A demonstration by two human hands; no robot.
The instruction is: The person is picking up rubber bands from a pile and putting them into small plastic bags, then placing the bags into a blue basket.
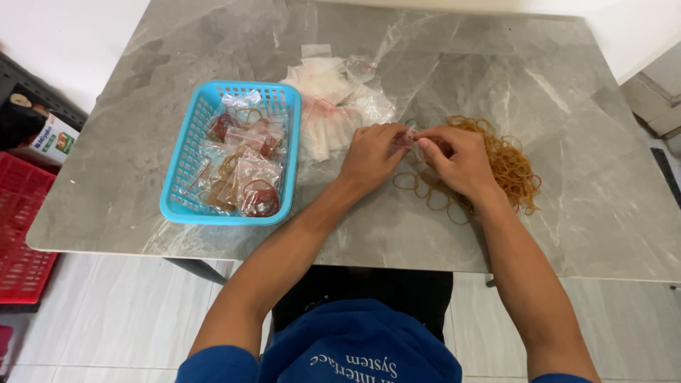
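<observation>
Grey marble table (567, 213): both hands pinching small clear bag (406, 138); rubber band pile (507, 167) right, blue basket (181, 181) left.

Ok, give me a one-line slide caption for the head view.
Both hands, left hand and right hand, pinch a small clear bag beside loose rubber bands; blue basket holds filled bags.
</observation>
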